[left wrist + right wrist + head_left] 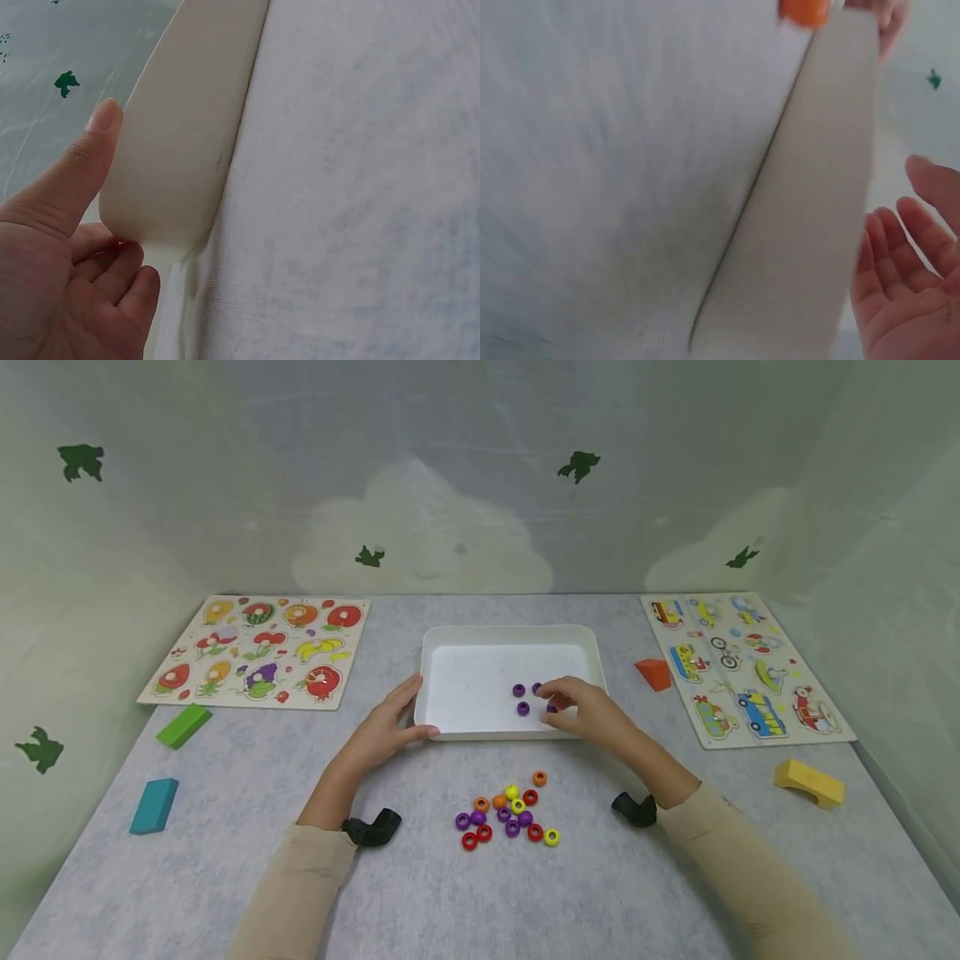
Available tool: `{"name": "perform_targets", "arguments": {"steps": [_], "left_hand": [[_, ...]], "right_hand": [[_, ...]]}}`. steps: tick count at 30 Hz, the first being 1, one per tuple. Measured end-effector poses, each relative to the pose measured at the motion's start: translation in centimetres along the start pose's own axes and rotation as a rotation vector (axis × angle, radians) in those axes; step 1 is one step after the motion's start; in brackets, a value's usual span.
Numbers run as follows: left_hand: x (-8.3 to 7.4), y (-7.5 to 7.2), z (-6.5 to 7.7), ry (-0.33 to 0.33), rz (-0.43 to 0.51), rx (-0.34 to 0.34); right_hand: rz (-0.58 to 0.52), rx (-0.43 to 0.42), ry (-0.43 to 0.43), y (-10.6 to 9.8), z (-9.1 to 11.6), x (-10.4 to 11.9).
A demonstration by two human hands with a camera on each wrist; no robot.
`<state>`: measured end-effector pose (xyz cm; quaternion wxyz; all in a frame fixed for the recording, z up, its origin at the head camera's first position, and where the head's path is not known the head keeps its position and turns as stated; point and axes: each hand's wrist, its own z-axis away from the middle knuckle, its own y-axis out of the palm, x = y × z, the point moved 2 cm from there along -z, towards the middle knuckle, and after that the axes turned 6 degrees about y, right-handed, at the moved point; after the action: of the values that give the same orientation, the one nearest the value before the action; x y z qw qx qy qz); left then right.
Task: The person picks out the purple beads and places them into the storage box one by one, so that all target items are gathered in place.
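Note:
A shallow white tray (480,734) lies on the table with several purple beads (522,709) inside, toward its right side. My left hand (382,722) holds the tray's near left corner, thumb at the front rim and fingers along the left side. In the left wrist view, those fingers (120,281) bend beside the corner. My right hand (592,712) is over the tray's right part, its thumb and index finger apart around a purple bead (551,708). Nothing shows between the fingers in the right wrist view. The bead is partly covered by the hand.
Loose beads (517,807) in purple, red, orange and yellow lie before the tray. A fruit puzzle board (255,652) is at left, a vehicle board (746,668) at right. Green (183,726), teal (154,806), red (654,674) and yellow (810,782) blocks lie nearby.

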<state>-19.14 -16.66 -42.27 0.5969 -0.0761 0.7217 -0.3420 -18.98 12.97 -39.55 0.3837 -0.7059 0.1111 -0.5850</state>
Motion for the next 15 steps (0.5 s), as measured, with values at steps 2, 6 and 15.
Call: {"name": "perform_targets", "arguments": {"steps": [2,6,15], "left_hand": [[-0.1,0.0,0.0,-0.001,0.0,-0.001],[-0.2,0.0,0.0,-0.002,0.001,0.0],[-0.2,0.0,0.0,0.0,-0.007,0.003]], "right_hand": [[-0.029,0.005,-0.061,0.2,1.4,0.8],[-0.07,0.063,-0.172,1.2,4.1,1.9],[-0.147,0.291,-0.153,4.7,7.3,2.3]]}}
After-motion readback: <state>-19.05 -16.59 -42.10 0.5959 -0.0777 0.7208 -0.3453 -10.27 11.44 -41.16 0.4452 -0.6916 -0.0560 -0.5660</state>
